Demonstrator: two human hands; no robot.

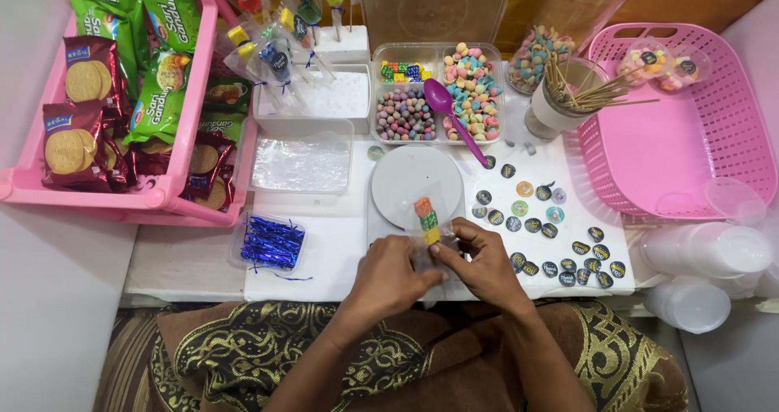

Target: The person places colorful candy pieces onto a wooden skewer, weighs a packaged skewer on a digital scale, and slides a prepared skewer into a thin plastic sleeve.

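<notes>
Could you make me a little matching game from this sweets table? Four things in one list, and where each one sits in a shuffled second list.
Things:
1. purple spoon
2. blue twist ties
3. wooden skewers
4. candy stack

Places:
A. upright in a cup beside the pink basket
B. between the left hand and right hand
C. resting across the divided candy tray
D. in a small clear tray left of the hands

Pairs: 1-C, 2-D, 3-A, 4-B
</notes>
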